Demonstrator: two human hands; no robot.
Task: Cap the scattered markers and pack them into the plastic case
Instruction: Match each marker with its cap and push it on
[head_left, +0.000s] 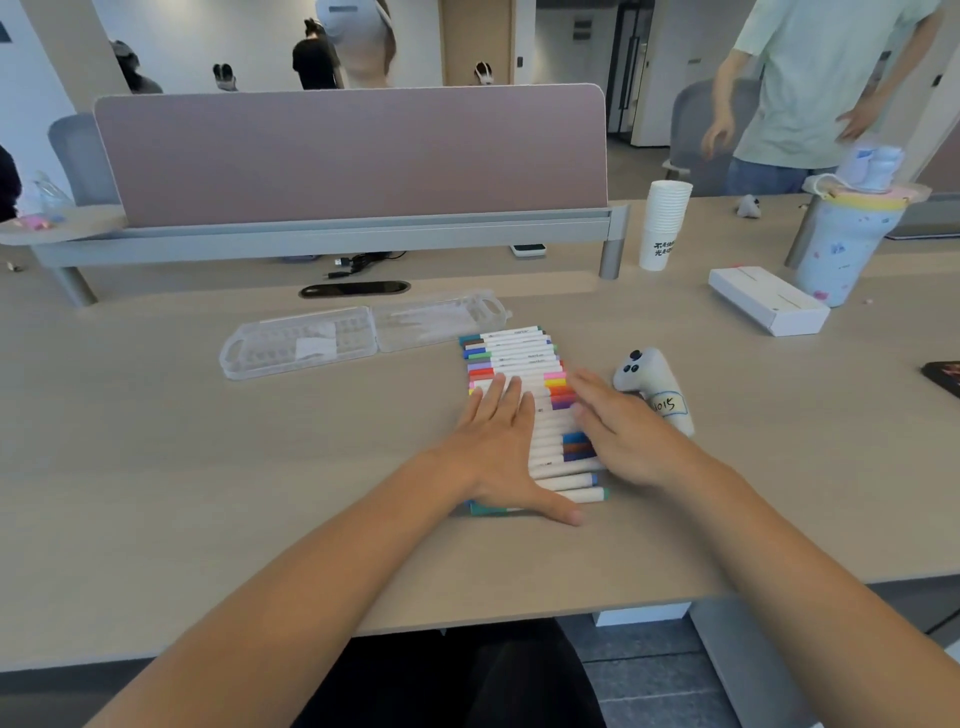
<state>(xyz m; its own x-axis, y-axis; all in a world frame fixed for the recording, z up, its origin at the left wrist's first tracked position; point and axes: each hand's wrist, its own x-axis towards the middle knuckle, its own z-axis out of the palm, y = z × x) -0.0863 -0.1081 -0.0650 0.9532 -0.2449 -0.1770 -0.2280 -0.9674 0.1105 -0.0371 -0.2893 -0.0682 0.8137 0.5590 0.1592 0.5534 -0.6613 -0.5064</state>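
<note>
In the head view we are pressing both hands flat on the row of markers (519, 358), long axes running left to right. Our left hand (496, 441) is covering their left ends, our right hand (623, 436) the right ends, fingers (498, 392) straight, gripping nothing. The open plastic case (311, 343) is lying beyond, nearer the left hand.

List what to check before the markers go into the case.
1. Plastic case open and lying flat: ok.
2. Markers gathered side by side in one row: ok.
3. Every marker capped: cannot tell; both hands cover part of the row.
4. Left hand and right hand gripping the row: not ok; both lie flat with straight fingers.
5. Desk between row and case free: ok; the white controller sits on the row's other side.
</note>
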